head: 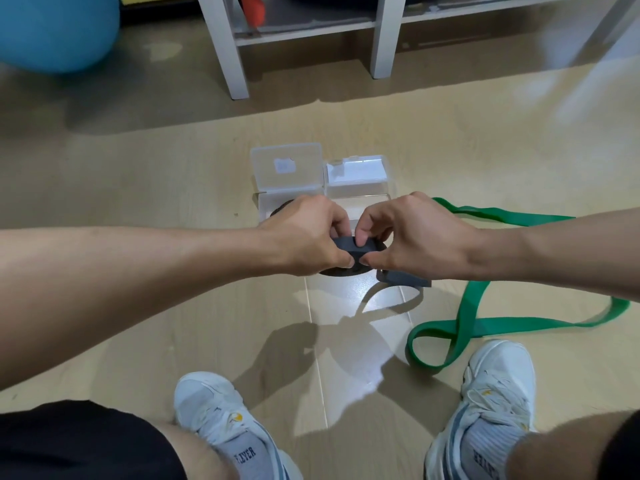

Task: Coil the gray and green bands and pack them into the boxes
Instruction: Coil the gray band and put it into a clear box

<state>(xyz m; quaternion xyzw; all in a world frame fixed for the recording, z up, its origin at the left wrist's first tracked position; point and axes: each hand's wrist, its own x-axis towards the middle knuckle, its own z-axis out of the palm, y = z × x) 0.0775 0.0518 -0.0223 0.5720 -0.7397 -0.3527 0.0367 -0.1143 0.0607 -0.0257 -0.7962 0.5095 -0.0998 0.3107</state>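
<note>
Both hands — left hand [308, 233] and right hand [415, 233] — pinched the half-rolled gray band [360, 252] above the floor, its tail hanging. Coiling was in progress. The green band [485, 322] lay loose beside it — next, presumably, finishing the roll for the open clear boxes [356, 174].

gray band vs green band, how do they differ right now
The gray band is pinched in both hands, left hand and right hand, and partly coiled; the green band lies loose and uncoiled on the floor, untouched. Both are flat bands, and neither is fully packed yet.
</note>
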